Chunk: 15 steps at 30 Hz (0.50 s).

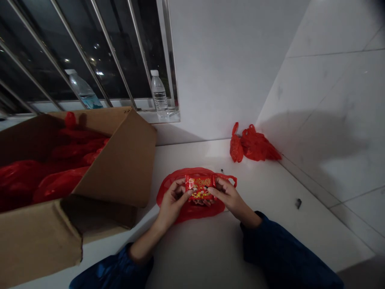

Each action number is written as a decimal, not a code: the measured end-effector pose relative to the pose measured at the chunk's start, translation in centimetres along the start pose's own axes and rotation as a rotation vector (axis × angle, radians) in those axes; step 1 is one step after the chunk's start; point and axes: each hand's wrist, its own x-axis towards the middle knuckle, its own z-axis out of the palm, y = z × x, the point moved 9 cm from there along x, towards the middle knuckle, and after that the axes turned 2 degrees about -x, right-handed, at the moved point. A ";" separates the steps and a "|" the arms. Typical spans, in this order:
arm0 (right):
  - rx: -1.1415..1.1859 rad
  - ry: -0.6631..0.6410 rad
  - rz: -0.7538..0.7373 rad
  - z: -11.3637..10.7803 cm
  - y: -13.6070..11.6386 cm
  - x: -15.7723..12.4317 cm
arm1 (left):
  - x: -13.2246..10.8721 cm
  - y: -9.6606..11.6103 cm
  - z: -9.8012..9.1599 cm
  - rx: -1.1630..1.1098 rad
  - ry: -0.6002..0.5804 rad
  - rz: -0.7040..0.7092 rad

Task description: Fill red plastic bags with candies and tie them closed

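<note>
A red snack packet (201, 185) with gold lettering is held level by its two ends. My left hand (173, 200) pinches its left end between thumb and fingers, and my right hand (228, 195) grips the right end the same way. Beneath the packet lies an open red plastic bag (186, 214), spread on the white tabletop (204, 257). Some small items show inside the bag just under the packet, too dim to name. One handle loop of the bag sticks out beside my right hand.
On the left stands an open cardboard box (120, 160) full of red plastic bags (63, 184). More red bags (258, 144) lie against the back wall. A clear bottle (159, 96) and a labelled bottle (86, 92) stand by the barred window. A small dark object (298, 203) lies at right.
</note>
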 end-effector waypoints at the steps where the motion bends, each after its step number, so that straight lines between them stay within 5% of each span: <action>1: 0.005 0.003 0.007 0.0 0.0 0.0 | 0.0 0.0 0.0 0.008 0.003 0.000; 15: -0.092 0.068 -0.002 -0.8 -0.3 -0.2 | -0.1 -0.1 -0.4 -0.008 0.024 -0.082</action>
